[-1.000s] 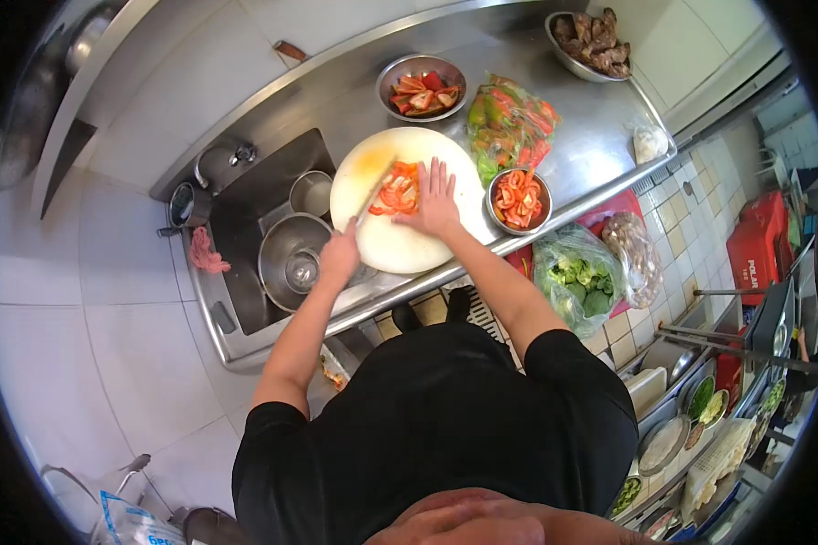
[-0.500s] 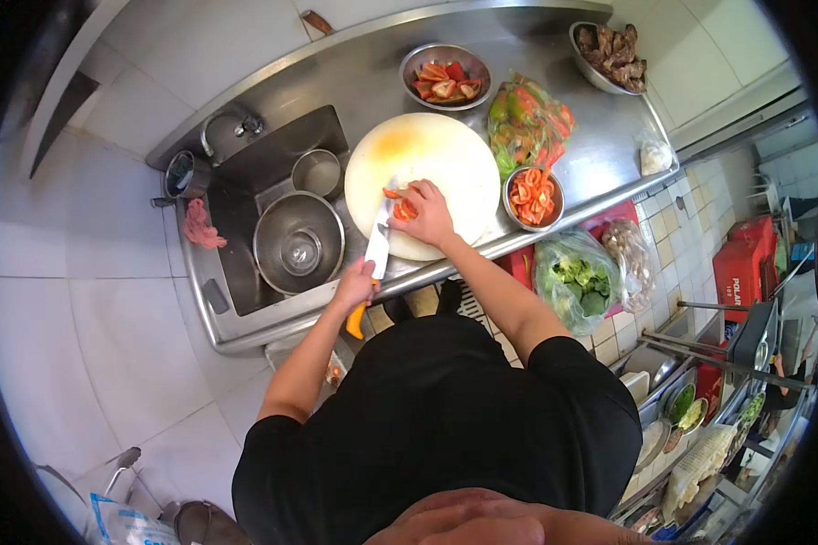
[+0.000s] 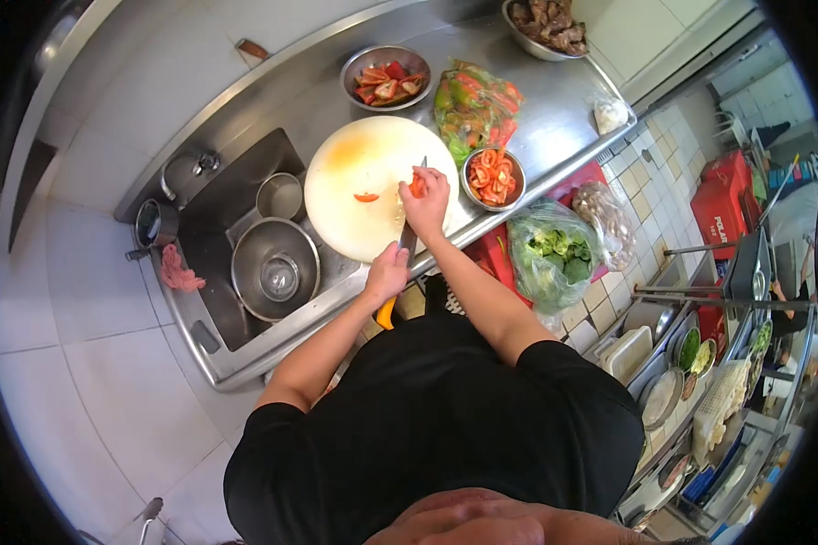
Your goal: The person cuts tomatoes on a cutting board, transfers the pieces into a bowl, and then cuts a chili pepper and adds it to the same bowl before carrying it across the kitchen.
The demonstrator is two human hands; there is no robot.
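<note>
My left hand is closed round the yellow handle of a kitchen knife. The blade points away from me, passing beneath and beside my right hand. That hand's fingers are closed on cut red pepper pieces, partly hidden, over the right side of a round white cutting board. One red pepper slice lies alone on the board. Right of the board stands a steel bowl of sliced red pepper. Behind it, another steel bowl holds larger red pepper pieces.
A plastic bag of peppers lies behind the sliced pepper. The sink on the left holds a large steel bowl and a smaller pot. Bagged greens sit below the counter's front edge. A bowl of brown meat stands far right.
The knife and both hands have shifted toward the board's right side, carrying the pepper pieces along. One slice is left behind on the board. My view has turned somewhat.
</note>
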